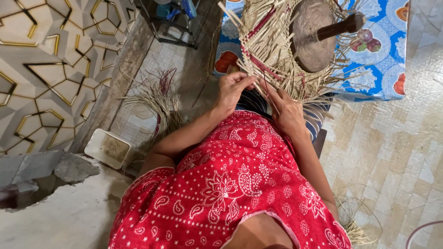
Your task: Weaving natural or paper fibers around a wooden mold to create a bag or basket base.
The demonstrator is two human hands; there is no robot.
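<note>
Red patterned dress fills lower frame. Your left hand (232, 90) and right hand (287, 110) both pinch strips at the woven mat (270, 50) edge; likely light, springy, brittle—grip near the weave.

Red paisley-print dress (230, 184), tan straw weave (272, 50) with maroon strands, blue fruit-patterned tablecloth (383, 55), white tub (108, 148)

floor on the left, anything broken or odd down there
Yes. The concrete slab at lower left has a jagged broken hole, dark inside. Loose straw lies strewn beside a white tub. Both hands are on the weaving.
</note>
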